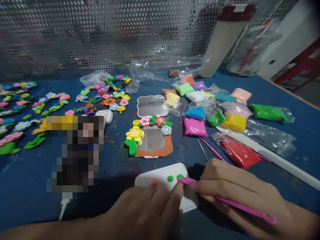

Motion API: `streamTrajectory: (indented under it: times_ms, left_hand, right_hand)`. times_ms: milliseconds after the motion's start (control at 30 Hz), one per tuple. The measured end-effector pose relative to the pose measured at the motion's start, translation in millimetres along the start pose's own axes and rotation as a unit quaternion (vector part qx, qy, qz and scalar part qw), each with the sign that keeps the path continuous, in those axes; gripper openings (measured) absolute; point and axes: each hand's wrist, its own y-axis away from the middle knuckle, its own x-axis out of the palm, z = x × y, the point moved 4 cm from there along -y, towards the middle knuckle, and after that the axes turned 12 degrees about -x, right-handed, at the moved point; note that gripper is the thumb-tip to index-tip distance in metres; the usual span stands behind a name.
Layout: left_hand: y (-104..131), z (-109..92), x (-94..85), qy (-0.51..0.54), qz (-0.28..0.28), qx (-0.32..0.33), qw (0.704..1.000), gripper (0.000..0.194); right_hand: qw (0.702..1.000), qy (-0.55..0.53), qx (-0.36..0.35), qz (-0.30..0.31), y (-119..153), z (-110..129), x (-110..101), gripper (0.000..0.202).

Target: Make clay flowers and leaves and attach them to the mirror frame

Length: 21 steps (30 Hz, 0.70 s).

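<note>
My right hand (232,190) grips a pink plastic clay-modelling knife (245,206), its flat blade touching a small green clay piece (180,176) on a small white board (160,175). A second green clay ball (170,178) and a bit of orange-red clay (153,182) sit on the same board. My left hand (150,208) is closed over the board's near side, its index fingertip close to the blade; part of its grip is hidden. Just beyond stands a small mirror frame (153,153) covered with brown clay, clay flowers and green leaves.
Packets of coloured clay, such as a red one (240,153), lie to the right beside a white comb (282,163). Finished clay pieces (107,96) and a pixelated phone (77,156) with a cable are at left. A tumbler (225,40) stands near the perforated metal panel (100,33).
</note>
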Motion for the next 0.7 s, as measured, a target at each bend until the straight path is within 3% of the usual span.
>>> streamTrajectory:
  times_ms: [267, 500, 700]
  left_hand:
    - [-3.3, 0.8, -4.0, -0.002, 0.004, -0.001, 1.0, 0.032]
    - [-0.1, 1.0, -2.8, -0.02, 0.074, 0.011, 0.997, 0.039]
    - [-0.8, 1.3, -1.9, -0.016, 0.054, 0.004, 0.998, 0.035]
  right_hand:
    - [1.0, 0.01, -0.012, -0.012, -2.1, 3.2, -2.2, 0.035]
    - [0.999, 0.012, -0.009, -0.029, -4.0, 3.9, -4.9, 0.034]
    - [0.999, 0.018, -0.005, -0.028, -4.9, 4.9, -5.3, 0.034]
